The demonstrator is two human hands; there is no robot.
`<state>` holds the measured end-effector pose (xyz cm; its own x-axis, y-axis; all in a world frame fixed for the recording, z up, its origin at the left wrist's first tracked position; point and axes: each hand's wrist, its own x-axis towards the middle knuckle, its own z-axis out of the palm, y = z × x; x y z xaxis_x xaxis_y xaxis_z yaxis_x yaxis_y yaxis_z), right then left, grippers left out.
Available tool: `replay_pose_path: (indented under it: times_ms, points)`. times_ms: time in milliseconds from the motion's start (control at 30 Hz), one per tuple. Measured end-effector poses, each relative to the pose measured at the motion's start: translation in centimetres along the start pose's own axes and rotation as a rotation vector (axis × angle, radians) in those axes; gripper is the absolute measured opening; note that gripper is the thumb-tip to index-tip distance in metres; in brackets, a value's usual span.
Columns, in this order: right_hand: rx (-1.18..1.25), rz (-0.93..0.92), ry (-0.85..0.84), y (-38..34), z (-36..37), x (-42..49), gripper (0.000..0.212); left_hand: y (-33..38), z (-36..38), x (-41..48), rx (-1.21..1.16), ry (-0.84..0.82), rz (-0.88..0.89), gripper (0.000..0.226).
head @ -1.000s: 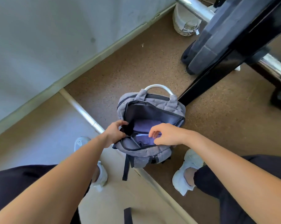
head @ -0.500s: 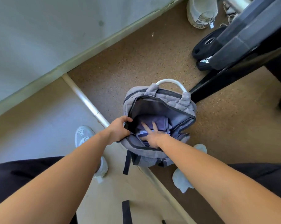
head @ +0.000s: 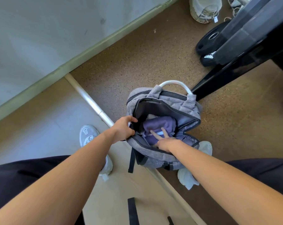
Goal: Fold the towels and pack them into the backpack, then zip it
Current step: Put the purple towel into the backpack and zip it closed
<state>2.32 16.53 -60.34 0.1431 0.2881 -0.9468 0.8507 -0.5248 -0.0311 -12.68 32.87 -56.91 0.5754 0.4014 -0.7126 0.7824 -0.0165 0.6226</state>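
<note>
A grey backpack [head: 184,104] with a white top handle stands on the floor between my feet, its main compartment unzipped and wide open. Folded purple towels [head: 160,125] lie inside, with a bit of white cloth behind them. My left hand [head: 123,128] grips the left rim of the opening and holds it apart. My right hand [head: 163,140] reaches into the bag, its straight fingers pressing down on the purple towels.
A black bench frame [head: 222,75] and a black weight plate [head: 212,38] stand close behind the bag at right. A pale woven basket [head: 204,8] sits at the top. A white floor strip [head: 90,99] runs diagonally left of the bag; the wall is at left.
My right hand went from the bag's front rim down into the compartment and now presses flat on the towels. The left hand kept its grip on the rim. The view tilted down.
</note>
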Motion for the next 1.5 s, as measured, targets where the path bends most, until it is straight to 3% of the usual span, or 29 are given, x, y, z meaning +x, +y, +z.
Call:
replay_pose_path:
  times_ms: [100, 200, 267, 400, 600, 667, 767, 900, 967, 1033, 1133, 1167, 1233, 1400, 1500]
  points:
    - [-0.009, -0.097, 0.080, 0.5, -1.2, -1.0, 0.049, -0.1, -0.1, 0.0, -0.009, 0.015, 0.008, 0.047]
    - [-0.080, -0.164, 0.314, 0.5, -2.2, -2.3, 0.040, -0.5, -0.1, -0.2, -0.016, 0.027, 0.015, 0.043]
    - [-0.081, -0.164, 0.447, 0.1, -2.5, -2.2, 0.059, -0.7, -0.1, -0.3, -0.018, 0.029, 0.019, 0.042]
    - [-0.134, -0.095, 0.332, -0.5, -2.3, 0.1, 0.110, -1.5, -0.1, -0.6, 0.022, -0.006, 0.006, 0.039]
    - [-0.074, -0.051, 0.367, 0.0, -1.4, 2.5, 0.124, -1.7, 0.0, -0.4, 0.007, -0.021, 0.010, 0.040]
    - [-0.036, -0.093, 0.351, 0.3, -1.8, 2.3, 0.121, -1.7, 0.0, -0.1, -0.026, -0.003, 0.005, 0.037]
    - [0.217, -0.192, 0.344, 1.0, -3.3, 0.2, 0.104, -1.5, 0.0, 0.1, -0.132, 0.022, -0.028, 0.031]
    - [0.456, -0.355, 0.347, 1.5, -6.1, -6.2, 0.041, -1.4, 0.1, 0.4, -0.303, 0.065, -0.090, 0.027]
    - [0.468, -0.400, 0.182, 1.2, -7.3, -10.5, 0.047, -1.1, 0.0, 0.4, -0.370, 0.067, -0.122, 0.028]
    - [0.329, -0.427, 0.086, 0.6, -7.5, -14.0, 0.041, -0.6, -0.1, 0.3, -0.448, 0.032, -0.132, 0.026]
    - [0.054, -0.456, 0.235, 0.2, -6.4, -15.4, 0.021, 0.1, -0.2, 0.1, -0.569, 0.031, -0.194, 0.010]
    - [0.050, -0.463, 0.295, 0.2, -6.0, -15.1, 0.020, -0.1, -0.2, 0.3, -0.615, 0.033, -0.221, 0.017]
    - [0.114, -0.471, 0.387, 0.7, -5.6, -14.1, 0.030, -0.5, -0.1, 0.9, -0.710, 0.049, -0.271, 0.032]
    - [0.343, -0.397, 0.629, 3.4, -6.0, -13.5, 0.032, -0.3, 0.0, 2.3, -0.647, 0.079, -0.280, 0.004]
    - [0.381, -0.375, 0.643, 5.0, -5.9, -13.3, 0.031, 0.6, 0.5, 2.9, -0.684, 0.056, -0.290, 0.022]
